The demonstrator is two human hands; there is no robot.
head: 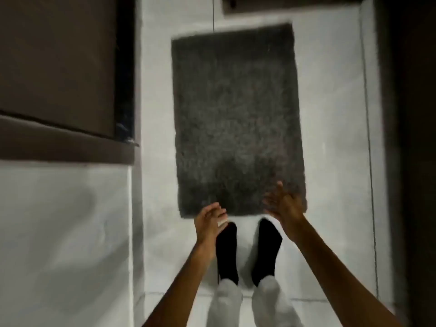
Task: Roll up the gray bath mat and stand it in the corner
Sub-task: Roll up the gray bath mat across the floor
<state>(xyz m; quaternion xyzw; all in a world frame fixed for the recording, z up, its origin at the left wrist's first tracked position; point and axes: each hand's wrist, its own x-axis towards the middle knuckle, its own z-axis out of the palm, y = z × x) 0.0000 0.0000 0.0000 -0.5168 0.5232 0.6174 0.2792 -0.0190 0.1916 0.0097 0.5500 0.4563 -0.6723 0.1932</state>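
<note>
The gray bath mat (238,119) lies flat and unrolled on the white tiled floor in front of me, its long side running away from me. My left hand (208,220) hovers just above the mat's near edge at its left corner, fingers apart and empty. My right hand (284,204) is over the near right corner, fingers spread, holding nothing. Whether either hand touches the mat I cannot tell; the view is blurred.
My feet in black socks (247,251) stand on the floor just short of the mat. A dark brown cabinet (59,67) fills the left side. A dark wall or door edge (412,138) runs down the right. Another dark edge (283,5) sits beyond the mat.
</note>
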